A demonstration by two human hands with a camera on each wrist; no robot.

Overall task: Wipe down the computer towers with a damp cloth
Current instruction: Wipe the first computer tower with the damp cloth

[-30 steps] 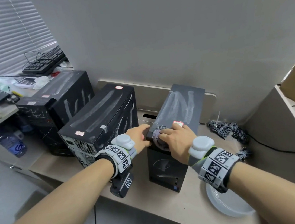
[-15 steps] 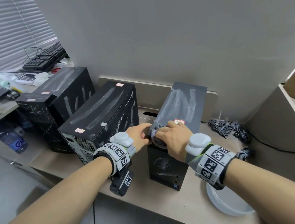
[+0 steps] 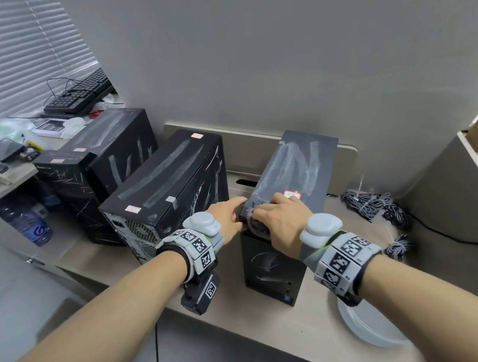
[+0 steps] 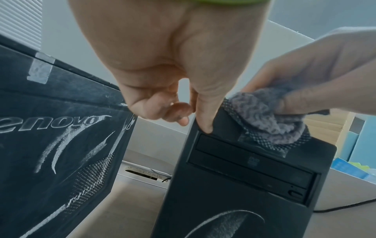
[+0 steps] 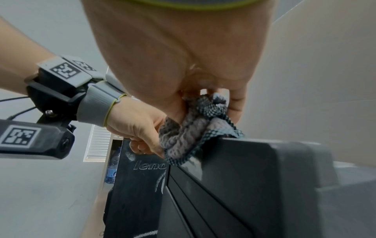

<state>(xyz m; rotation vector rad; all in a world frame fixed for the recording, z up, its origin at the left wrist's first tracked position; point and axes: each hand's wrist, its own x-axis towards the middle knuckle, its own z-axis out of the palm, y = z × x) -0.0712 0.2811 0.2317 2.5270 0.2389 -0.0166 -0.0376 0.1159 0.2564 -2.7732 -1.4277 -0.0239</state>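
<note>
Cloth [image 3: 258, 218], bunched on the rightmost tower's [image 3: 297, 168] front top edge, sits pinched in the right grip [image 3: 281, 223], while the left grip [image 3: 227, 216] clasps that tower's corner.

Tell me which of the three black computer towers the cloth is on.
The rightmost black tower, standing alone nearest the white bowl; the grey knitted cloth lies on its front top edge under the right hand.

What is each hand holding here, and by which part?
The right hand grips the bunched grey woven cloth against the rightmost black computer tower's top front edge. The left hand holds that tower's top front corner, thumb on its face.
</note>
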